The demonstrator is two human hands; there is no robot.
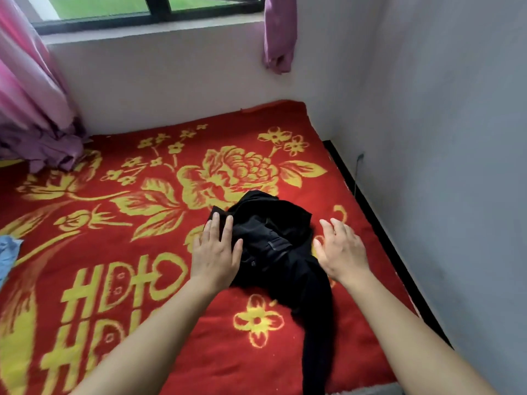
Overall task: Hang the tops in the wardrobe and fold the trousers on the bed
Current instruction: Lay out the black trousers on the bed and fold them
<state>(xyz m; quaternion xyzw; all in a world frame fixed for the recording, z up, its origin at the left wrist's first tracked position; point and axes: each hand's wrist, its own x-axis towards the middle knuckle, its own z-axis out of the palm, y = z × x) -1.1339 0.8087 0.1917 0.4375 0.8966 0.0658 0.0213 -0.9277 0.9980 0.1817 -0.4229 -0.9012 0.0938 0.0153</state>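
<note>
Pressing crumpled black trousers (pixel 273 246) onto fuzzy blanket (pixel 128 280), left hand (pixel 216 252)

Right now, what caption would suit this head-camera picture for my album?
Left hand rests on crumpled black trousers, right hand beside them, on a red flowered blanket.

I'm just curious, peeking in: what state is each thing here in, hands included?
Black trousers: crumpled heap, unfolded, one leg trailing toward the near edge.
Left hand: open, flat on the trousers.
Right hand: open, fingers spread, beside the trousers.
Blue cloth: crumpled, mostly out of view.
Pink curtain: drawn aside, bunched.
</note>
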